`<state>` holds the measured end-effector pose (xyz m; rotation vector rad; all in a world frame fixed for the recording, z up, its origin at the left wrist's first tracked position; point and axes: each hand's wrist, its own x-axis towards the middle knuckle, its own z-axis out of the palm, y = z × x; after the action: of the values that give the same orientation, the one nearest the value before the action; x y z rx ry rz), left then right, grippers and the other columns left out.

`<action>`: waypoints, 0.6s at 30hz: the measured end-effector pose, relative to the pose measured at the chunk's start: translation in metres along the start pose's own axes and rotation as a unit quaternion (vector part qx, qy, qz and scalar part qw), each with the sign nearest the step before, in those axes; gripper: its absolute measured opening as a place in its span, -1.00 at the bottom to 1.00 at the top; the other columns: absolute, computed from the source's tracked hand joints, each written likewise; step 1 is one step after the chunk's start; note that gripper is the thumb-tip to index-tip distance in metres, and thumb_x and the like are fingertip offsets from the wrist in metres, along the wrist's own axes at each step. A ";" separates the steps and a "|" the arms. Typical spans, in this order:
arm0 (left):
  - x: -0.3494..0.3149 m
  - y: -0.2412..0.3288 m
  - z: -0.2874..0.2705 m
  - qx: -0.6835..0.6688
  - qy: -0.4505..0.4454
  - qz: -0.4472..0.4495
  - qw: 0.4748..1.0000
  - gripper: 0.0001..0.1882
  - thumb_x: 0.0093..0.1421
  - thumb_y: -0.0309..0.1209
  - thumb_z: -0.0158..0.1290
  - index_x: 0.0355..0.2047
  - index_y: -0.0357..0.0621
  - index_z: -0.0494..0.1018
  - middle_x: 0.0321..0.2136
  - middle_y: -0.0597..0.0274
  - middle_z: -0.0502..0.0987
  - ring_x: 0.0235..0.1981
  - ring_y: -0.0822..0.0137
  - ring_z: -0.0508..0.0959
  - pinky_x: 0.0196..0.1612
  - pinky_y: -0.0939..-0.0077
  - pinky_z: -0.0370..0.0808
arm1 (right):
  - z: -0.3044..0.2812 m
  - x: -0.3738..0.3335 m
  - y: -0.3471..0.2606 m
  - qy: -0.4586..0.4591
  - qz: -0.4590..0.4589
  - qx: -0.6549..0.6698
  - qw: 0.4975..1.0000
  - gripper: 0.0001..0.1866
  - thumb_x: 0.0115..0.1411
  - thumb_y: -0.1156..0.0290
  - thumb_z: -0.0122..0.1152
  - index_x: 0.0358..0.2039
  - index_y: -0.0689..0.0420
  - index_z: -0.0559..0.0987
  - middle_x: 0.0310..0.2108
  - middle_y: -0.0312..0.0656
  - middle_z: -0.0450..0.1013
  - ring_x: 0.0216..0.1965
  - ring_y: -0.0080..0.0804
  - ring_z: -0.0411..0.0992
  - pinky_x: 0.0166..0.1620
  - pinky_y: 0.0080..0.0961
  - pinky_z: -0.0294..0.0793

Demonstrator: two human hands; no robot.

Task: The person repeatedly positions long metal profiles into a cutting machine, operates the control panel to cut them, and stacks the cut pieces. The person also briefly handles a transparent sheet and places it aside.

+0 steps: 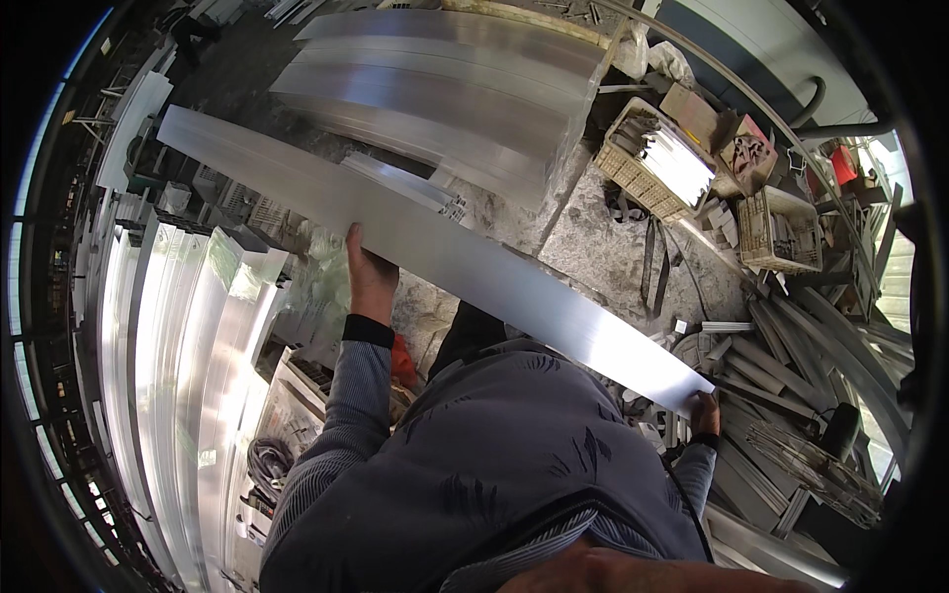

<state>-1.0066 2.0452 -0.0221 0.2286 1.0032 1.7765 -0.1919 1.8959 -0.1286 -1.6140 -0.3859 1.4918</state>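
Observation:
A long, flat silver metal profile lies slantwise across the front of my body, from the far left down to the near right. My left hand grips its near edge left of the middle, thumb up along the face and the other fingers hidden beneath. At the right end of the profile, my right hand is closed around the corner, its fingers partly hidden. Beyond the profile, a stack of wide silver metal profiles lies on the floor.
Long bright profiles stand in a row on the left. A yellowish plastic crate of metal pieces sits at the far right, with a smaller crate beside it. Loose metal offcuts are heaped on the right. A coiled cable lies near left.

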 end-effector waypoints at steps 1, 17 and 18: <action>0.019 -0.004 0.005 -0.011 0.001 -0.005 1.000 -0.19 0.26 0.20 0.18 0.34 -0.04 0.35 0.21 0.24 0.47 0.26 0.14 0.44 0.33 0.11 0.36 | 0.007 0.012 -0.015 -0.022 -0.010 0.005 1.000 -0.71 0.26 0.40 0.21 -0.02 0.13 0.63 -0.15 -0.34 0.58 -0.12 -0.44 0.54 -0.02 -0.39 0.50; 0.494 -0.045 0.060 -0.087 0.065 -0.087 0.990 -0.38 0.35 0.10 0.18 0.20 -0.09 0.48 0.13 0.19 0.59 0.17 0.25 0.52 0.23 0.22 0.39 | 0.354 0.202 -0.233 -0.094 -0.009 -0.068 0.993 -0.40 0.19 0.67 0.26 0.28 0.19 0.47 0.10 -0.12 0.55 0.14 -0.16 0.52 0.29 -0.23 0.43; 0.525 -0.045 0.065 -0.089 0.060 -0.069 0.992 -0.38 0.34 0.13 0.17 0.18 -0.08 0.49 0.09 0.23 0.61 0.13 0.29 0.55 0.17 0.25 0.42 | 0.380 0.223 -0.239 -0.068 0.000 -0.087 0.994 -0.42 0.19 0.68 0.26 0.25 0.19 0.48 0.09 -0.12 0.56 0.13 -0.17 0.52 0.29 -0.23 0.44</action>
<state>-1.1726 2.5287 -0.1663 -0.0582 0.9150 1.7563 -0.4108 2.3404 -0.0502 -1.6502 -0.6067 1.6103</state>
